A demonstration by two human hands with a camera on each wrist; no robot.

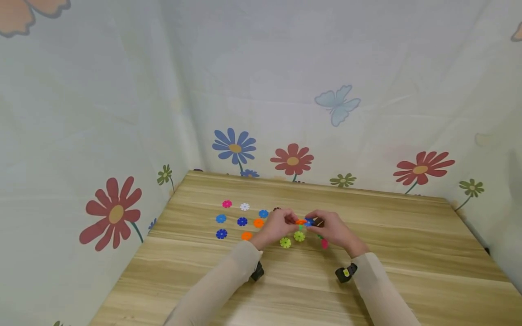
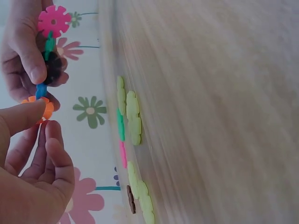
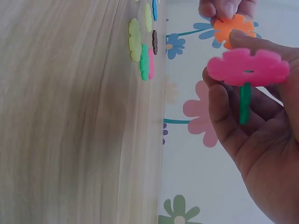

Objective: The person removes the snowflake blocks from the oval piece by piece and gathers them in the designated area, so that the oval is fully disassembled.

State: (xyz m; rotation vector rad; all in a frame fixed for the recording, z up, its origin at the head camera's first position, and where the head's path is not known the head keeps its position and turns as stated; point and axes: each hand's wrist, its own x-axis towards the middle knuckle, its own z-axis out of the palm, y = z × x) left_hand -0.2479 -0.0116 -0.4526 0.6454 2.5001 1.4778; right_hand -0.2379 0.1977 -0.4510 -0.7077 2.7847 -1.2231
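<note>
Over the tabletop, my left hand [image 1: 279, 226] pinches an orange notched plastic disc [image 2: 48, 112] between thumb and fingertips. My right hand [image 1: 332, 227] holds a short chain of similar interlocking discs. In the left wrist view the chain runs from a pink disc [image 2: 53, 22] through a green disc [image 2: 49, 45] and a dark disc [image 2: 55, 73] to a blue disc [image 2: 41, 90]. The orange disc meets the blue one edge to edge; fingers partly hide that joint. In the right wrist view, the pink disc [image 3: 250, 69] stands across the green one [image 3: 244, 105].
Loose discs lie flat on the wooden table [image 1: 293, 290]: blue [image 1: 221, 234], white [image 1: 244, 207], pink [image 1: 227, 204], orange [image 1: 246, 236] and yellow-green [image 1: 285, 243], mostly left of and beneath my hands. A flowered curtain [image 1: 261, 90] hangs behind the table's far edge.
</note>
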